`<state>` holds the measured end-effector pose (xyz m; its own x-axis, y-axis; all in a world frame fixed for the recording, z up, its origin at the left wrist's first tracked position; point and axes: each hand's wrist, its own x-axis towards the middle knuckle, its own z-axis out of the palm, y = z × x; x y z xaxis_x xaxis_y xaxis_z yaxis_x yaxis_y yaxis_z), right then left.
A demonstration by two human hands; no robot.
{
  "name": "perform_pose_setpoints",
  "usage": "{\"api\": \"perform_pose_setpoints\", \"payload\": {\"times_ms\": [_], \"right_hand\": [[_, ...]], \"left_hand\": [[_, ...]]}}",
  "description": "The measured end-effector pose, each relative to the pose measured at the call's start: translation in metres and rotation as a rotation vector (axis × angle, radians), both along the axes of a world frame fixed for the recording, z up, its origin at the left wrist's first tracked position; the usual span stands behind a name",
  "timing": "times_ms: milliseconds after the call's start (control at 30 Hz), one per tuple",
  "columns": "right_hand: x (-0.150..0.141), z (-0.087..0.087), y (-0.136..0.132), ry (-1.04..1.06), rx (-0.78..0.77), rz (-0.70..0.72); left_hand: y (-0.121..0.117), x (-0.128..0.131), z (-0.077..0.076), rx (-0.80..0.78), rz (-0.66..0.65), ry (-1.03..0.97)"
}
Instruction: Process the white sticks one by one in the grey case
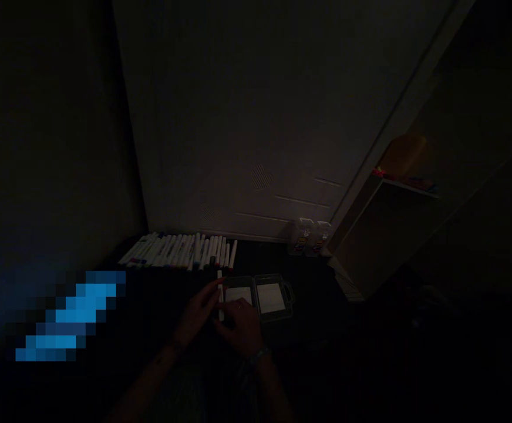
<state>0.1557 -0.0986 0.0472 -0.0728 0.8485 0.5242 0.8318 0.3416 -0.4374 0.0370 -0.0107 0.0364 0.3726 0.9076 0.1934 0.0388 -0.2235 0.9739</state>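
Observation:
In dim light, a white marker [221, 292] stands nearly lengthwise away from me between my two hands. The fingers of my left hand [199, 311] are closed on its upper part from the left. Lower down, my right hand [242, 328] pinches the same marker, wearing a bracelet at the wrist. Just beyond and right of my hands lies an open clear plastic case [288, 294] with white inserts in both halves. My right hand covers part of the case's left half.
A long row of white markers [172, 251] lies along the back of the dark table, at left. Two clear packages [311, 238] stand against the pale wall [238, 117]. At right is a shelf unit [361, 235] with an orange object [402, 154] on top.

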Motion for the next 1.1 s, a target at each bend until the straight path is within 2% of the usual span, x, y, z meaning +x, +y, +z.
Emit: {"api": "perform_pose_setpoints", "payload": {"times_ms": [167, 500, 867, 1100], "right_hand": [[-0.001, 0.002, 0.0, 0.007, -0.021, -0.001], [-0.001, -0.001, 0.0, 0.015, -0.029, -0.011], [0.0, 0.001, 0.001, 0.003, -0.075, -0.009], [0.0, 0.005, -0.004, 0.055, -0.075, 0.011]], "left_hand": [[0.0, 0.0, -0.001, -0.03, -0.017, -0.016], [0.005, -0.002, -0.007, 0.048, 0.001, 0.021], [0.008, -0.003, -0.01, 0.055, -0.014, 0.05], [0.004, -0.004, -0.001, 0.021, -0.002, 0.018]]}}
